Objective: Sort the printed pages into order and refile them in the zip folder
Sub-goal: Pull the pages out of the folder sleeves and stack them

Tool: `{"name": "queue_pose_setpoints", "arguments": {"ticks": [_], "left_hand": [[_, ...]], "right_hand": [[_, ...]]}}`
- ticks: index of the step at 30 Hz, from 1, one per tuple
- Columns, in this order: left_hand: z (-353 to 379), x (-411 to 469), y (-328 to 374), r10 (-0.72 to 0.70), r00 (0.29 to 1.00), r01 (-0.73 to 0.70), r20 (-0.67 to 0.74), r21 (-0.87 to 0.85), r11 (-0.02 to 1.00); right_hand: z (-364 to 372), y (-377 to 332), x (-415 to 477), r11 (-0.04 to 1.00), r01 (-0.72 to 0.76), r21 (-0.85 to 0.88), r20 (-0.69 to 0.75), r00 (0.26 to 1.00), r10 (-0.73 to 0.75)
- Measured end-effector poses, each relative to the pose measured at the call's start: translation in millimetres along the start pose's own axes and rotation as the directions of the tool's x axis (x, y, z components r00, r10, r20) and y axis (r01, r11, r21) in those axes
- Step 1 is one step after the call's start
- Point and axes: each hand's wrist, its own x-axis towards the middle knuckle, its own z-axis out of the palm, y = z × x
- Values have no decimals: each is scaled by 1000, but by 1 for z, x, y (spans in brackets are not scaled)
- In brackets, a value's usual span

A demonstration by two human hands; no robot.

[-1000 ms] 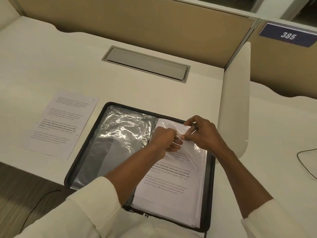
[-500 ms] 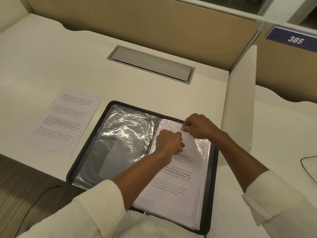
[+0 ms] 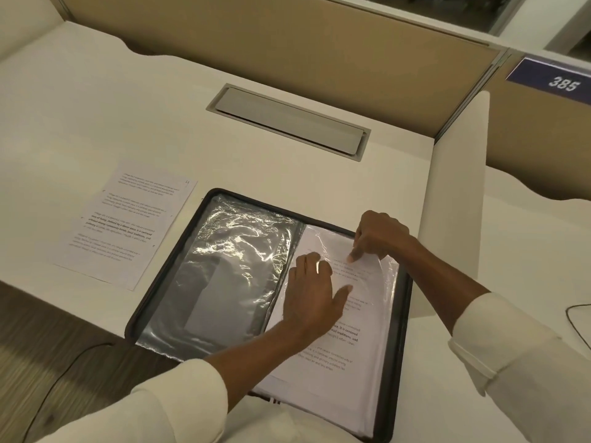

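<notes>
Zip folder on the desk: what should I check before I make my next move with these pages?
1. Zip folder open flat on the desk: ok.
2. Left hand steadying the top page: ok, it presses flat on it.
3. Right hand gripping the page's top edge: cannot tell, thumb hidden.
4. Top page fully inside the clear sleeve: cannot tell, glare.
5. All pages filed: not ok, a loose page lies left of the folder.
6. Page order: cannot tell, numbers unreadable.
</notes>
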Motion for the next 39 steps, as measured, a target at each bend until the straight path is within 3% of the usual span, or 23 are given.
{"name": "queue_pose_setpoints", "arguments": {"ticks": [5, 10, 15, 20, 29, 35, 39], "left_hand": [[12, -23, -19, 79, 975, -99, 209, 86, 991], [20, -41, -30, 204, 962, -228, 181, 127, 965], [25, -48, -30, 214, 961, -243, 176, 165, 956], [27, -51, -29, 217, 962, -244, 167, 161, 956], [28, -58, -31, 235, 951, -274, 200, 198, 941], [27, -57, -31, 228, 952, -269, 203, 205, 941], [25, -55, -31, 223, 961, -248, 165, 154, 956]], "right_hand": [[-7, 13, 17, 998, 6, 68, 21, 1000, -7], [-16, 21, 32, 999, -9, 44, 31, 999, 8], [-28, 26, 44, 1000, 15, 28, -74, 997, -13], [-45, 23, 49, 1000, 7, -18, -284, 959, -12], [-108, 20, 33, 995, 92, -39, -613, 784, -96], [-138, 18, 3, 964, 257, -73, -753, 620, -222], [-145, 13, -23, 898, 398, -186, -800, 469, -374]]}}
